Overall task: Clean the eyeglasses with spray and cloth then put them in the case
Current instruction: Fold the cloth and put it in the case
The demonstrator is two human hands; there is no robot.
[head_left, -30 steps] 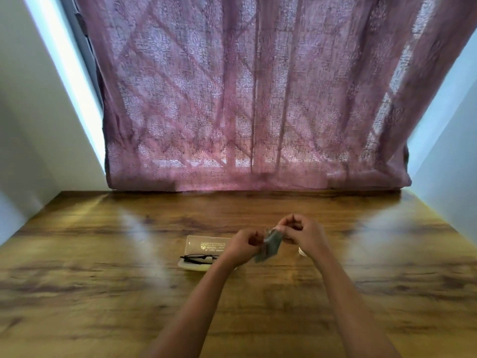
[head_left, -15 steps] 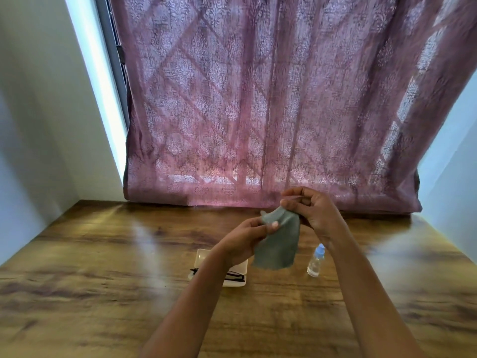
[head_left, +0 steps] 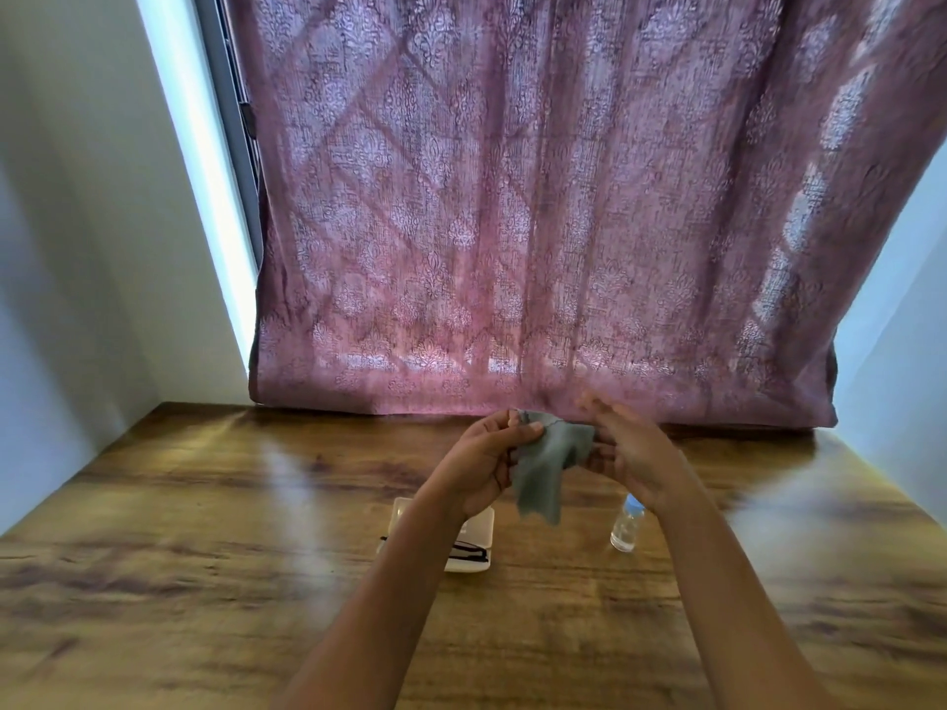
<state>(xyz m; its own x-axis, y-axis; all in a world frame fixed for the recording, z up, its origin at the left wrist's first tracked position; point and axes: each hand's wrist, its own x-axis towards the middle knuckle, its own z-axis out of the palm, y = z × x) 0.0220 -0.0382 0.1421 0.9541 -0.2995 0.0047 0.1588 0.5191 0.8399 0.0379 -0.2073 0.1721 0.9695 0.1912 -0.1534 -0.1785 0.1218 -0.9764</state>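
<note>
A grey-green cleaning cloth (head_left: 543,468) hangs in the air between my two hands above the wooden table (head_left: 205,556). My left hand (head_left: 481,463) pinches its upper left corner. My right hand (head_left: 628,453) grips its right edge, some fingers spread and blurred. Below my left wrist a white open case (head_left: 474,530) lies on the table, and black eyeglasses (head_left: 469,550) rest on its near part, partly hidden by my forearm. A small clear spray bottle with a blue cap (head_left: 626,522) stands to the right of the case, under my right wrist.
A pink patterned curtain (head_left: 512,222) hangs along the table's far edge. White walls close in on the left and right sides.
My hands have spread the cloth wider between them. The camera has tilted up slightly, so the case and bottle sit lower in view.
</note>
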